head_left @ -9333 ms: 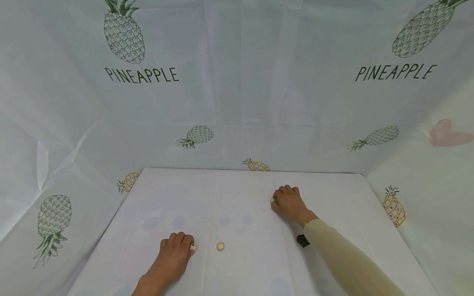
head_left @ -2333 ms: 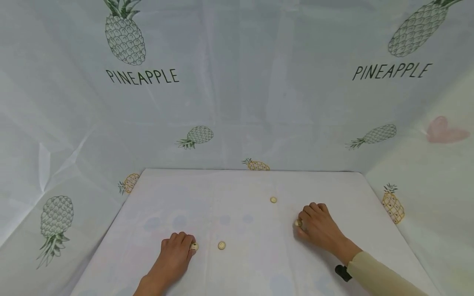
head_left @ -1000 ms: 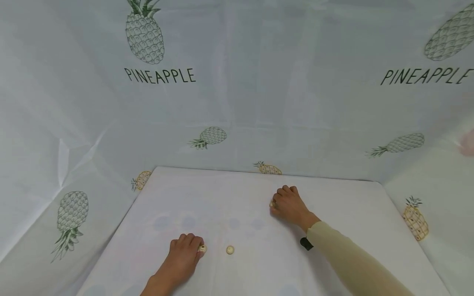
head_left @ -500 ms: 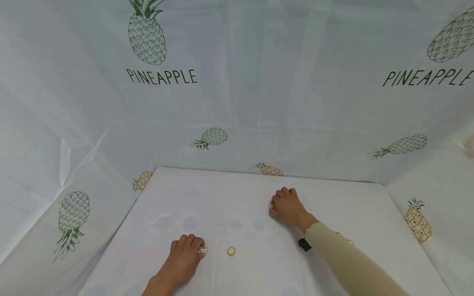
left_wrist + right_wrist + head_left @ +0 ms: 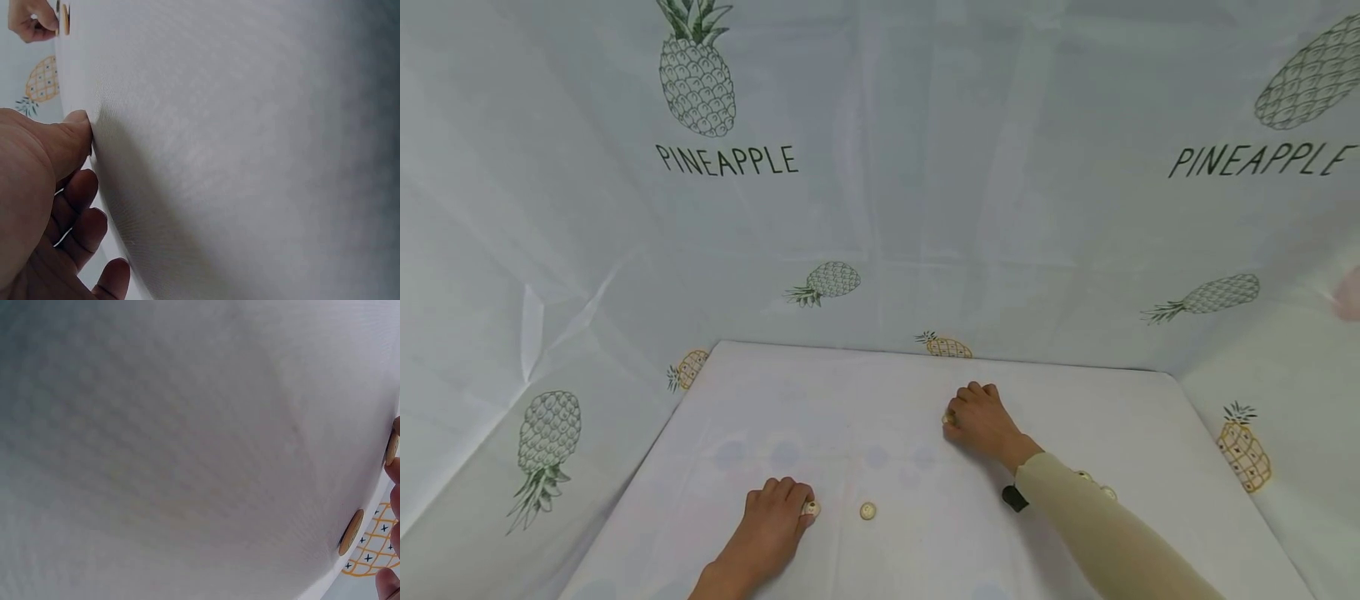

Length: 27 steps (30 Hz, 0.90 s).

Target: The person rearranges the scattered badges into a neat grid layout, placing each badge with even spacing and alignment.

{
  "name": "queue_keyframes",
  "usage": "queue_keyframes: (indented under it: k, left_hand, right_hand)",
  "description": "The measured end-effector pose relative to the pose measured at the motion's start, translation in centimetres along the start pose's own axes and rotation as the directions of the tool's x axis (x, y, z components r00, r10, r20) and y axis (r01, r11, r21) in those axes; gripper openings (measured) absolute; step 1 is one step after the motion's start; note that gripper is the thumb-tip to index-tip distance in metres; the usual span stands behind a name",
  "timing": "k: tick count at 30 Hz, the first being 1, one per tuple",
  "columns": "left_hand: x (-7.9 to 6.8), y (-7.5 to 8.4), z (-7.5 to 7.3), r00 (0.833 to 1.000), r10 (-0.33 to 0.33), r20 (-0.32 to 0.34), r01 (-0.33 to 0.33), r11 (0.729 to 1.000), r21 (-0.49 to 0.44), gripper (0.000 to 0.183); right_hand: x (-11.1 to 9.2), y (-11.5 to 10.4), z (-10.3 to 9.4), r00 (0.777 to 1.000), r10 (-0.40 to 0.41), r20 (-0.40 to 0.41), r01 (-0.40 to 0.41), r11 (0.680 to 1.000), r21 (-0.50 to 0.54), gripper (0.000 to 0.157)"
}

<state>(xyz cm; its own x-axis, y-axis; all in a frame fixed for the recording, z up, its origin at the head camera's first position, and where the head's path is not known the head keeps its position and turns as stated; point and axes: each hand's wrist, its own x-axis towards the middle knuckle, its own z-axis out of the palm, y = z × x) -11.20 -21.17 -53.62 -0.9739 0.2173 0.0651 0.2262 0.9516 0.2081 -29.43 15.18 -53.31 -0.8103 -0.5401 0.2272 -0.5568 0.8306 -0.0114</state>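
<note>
My left hand [image 5: 772,514] rests low on the white-covered table, pinching a small round wooden disc [image 5: 812,507] between thumb and index finger. To its right, apart from it, a similar marked disc [image 5: 868,511] lies flat. Farther back, my right hand [image 5: 981,422] holds a disc [image 5: 947,419] at its fingertips. The right wrist view shows that held disc [image 5: 392,447] edge-on, with another disc [image 5: 351,532] lying near the fingers. Two more discs [image 5: 1108,493] lie beside the right sleeve, partly covered. The left wrist view shows the left thumb [image 5: 78,134] against the cloth; its disc is hidden.
The table [image 5: 820,400] is covered in white cloth with faint coloured spots. Behind and beside it hang pale sheets [image 5: 895,192] printed with pineapples. A light sleeve [image 5: 1105,533] crosses the table's right part, and a black object [image 5: 1015,498] shows at that wrist.
Since 2.3 seconds ago my right hand has moved left and farther back. Over the last second it shifts slightly nearer, and two discs come into view beside the sleeve. My left hand keeps its pinch.
</note>
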Motion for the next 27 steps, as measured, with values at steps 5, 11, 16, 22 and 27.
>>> queue_keyframes:
  k: [5, 11, 16, 22, 27]
  left_hand:
    - [0.0, 0.1, -0.1, 1.0, 0.002, 0.001, -0.002, 1.0, -0.003, 0.022]
    - [0.0, 0.1, -0.2, 1.0, 0.001, 0.005, -0.001, 1.0, 0.001, 0.023]
    - [0.1, 0.0, -0.1, 1.0, -0.001, 0.017, 0.001, 1.0, 0.003, 0.023]
    - [0.2, 0.0, 0.0, 0.999, -0.016, 0.038, 0.016, 1.0, -0.006, 0.022]
    - [0.2, -0.1, 0.0, 0.999, -0.02, 0.045, 0.02, 1.0, -0.004, 0.022]
  right_hand:
    - [-0.3, 0.0, -0.1, 1.0, -0.004, -0.014, 0.004, 1.0, -0.009, 0.02]
    - [-1.0, 0.3, -0.6, 1.0, 0.012, -0.017, -0.012, 1.0, -0.006, 0.03]
    - [-2.4, 1.0, -1.6, 0.999, 0.031, -0.026, -0.032, 0.999, -0.017, 0.031]
    - [-4.8, 1.9, -3.0, 0.996, 0.052, -0.075, -0.051, 0.999, 0.017, 0.028]
    - [-7.2, 2.9, -3.8, 0.992, 0.086, -0.092, -0.085, 0.996, 0.015, 0.027]
